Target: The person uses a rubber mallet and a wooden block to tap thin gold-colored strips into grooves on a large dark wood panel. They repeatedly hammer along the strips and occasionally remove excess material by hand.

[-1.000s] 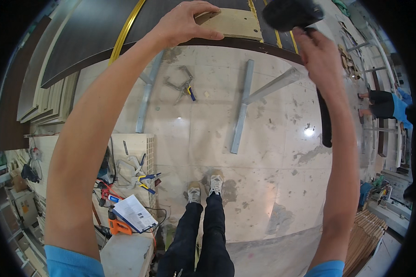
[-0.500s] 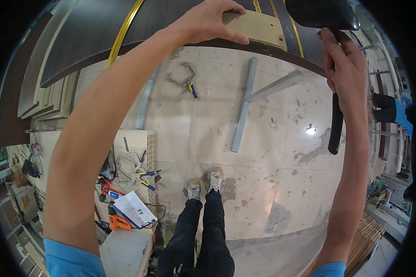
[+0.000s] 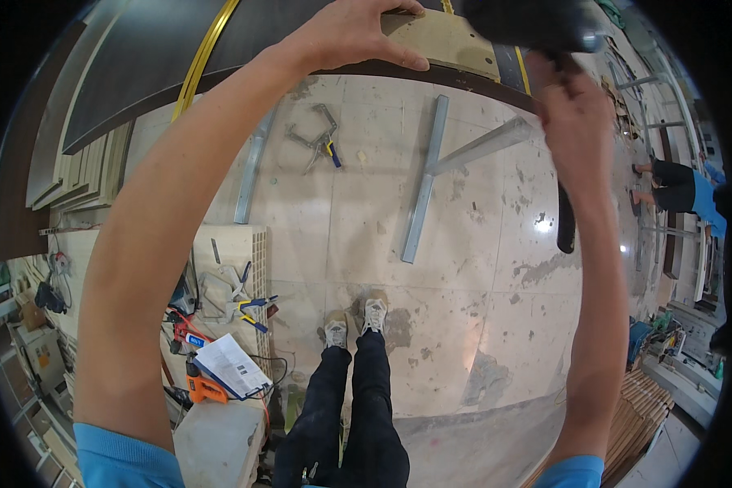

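Observation:
My right hand (image 3: pixel 576 114) is closed round a black mallet (image 3: pixel 568 220). Its handle end shows below my wrist. The big dark head (image 3: pixel 529 20) is blurred by motion and hangs over the right end of a wooden block (image 3: pixel 443 41). My left hand (image 3: pixel 354 32) grips that pale block at its left end, thumb along the near edge and fingers on the far side. The block lies flat on a dark panel (image 3: pixel 276 28), close to the panel's near edge. Yellow strips (image 3: pixel 207 57) run across the panel.
Grey metal legs (image 3: pixel 425 179) and a clamp (image 3: pixel 321 138) are on the tiled floor below. At left, a low stack (image 3: pixel 236 244) carries clamps, an orange power tool (image 3: pixel 206 386) and a clipboard (image 3: pixel 229 366) with paper. Another person (image 3: pixel 677 195) stands far right.
My right hand and the mallet have swung left, bringing the head closer to the block. My left hand stays on the block; the whole view has shifted slightly.

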The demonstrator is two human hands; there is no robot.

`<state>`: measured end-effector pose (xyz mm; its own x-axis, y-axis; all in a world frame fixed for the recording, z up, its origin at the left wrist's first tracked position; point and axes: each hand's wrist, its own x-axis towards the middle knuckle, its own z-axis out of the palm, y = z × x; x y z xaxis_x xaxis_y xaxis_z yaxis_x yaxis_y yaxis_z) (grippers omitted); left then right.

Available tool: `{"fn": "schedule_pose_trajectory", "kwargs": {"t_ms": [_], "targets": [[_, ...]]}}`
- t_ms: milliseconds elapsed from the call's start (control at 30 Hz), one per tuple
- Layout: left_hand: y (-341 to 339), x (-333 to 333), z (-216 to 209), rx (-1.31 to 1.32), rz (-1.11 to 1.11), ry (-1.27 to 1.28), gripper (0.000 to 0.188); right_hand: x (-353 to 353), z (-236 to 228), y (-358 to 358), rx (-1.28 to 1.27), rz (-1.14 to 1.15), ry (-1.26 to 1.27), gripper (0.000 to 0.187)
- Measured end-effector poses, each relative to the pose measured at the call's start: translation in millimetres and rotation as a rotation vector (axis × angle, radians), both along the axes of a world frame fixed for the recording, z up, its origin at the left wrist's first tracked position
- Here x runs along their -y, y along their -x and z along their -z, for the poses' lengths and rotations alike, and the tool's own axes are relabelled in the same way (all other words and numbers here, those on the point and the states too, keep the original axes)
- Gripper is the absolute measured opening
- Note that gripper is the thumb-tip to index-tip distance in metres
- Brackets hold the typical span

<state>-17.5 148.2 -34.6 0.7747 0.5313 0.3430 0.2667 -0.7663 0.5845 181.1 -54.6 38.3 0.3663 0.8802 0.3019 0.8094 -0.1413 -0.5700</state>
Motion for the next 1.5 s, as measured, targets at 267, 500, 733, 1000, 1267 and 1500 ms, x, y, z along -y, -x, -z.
{"fn": "schedule_pose_trajectory", "kwargs": {"t_ms": [267,500,733,1000,1267,1500], "targets": [[0,2,0,0.025,-0.010,-0.002,0.077,-4,-4,-4,-0.118,0.119,0.112,0.043],[2,-6,6,0.059,-0.115,0.051,0.075,-11,10,-29,0.024,-0.012,0.005,0.040],[-9,-16,30,0.095,-0.532,-0.240,0.080,-52,26,-89,0.379,0.168,0.059,0.037],[-14,-8,29,-0.018,-0.692,-0.263,0.084,-79,69,-131,0.492,0.204,0.040,0.032],[-18,3,16,-0.002,-0.761,-0.140,0.085,-67,89,-123,0.609,0.198,-0.080,0.032],[-17,10,6,0.073,-0.742,0.036,0.083,-60,75,-113,0.497,0.159,-0.141,0.038]]}}
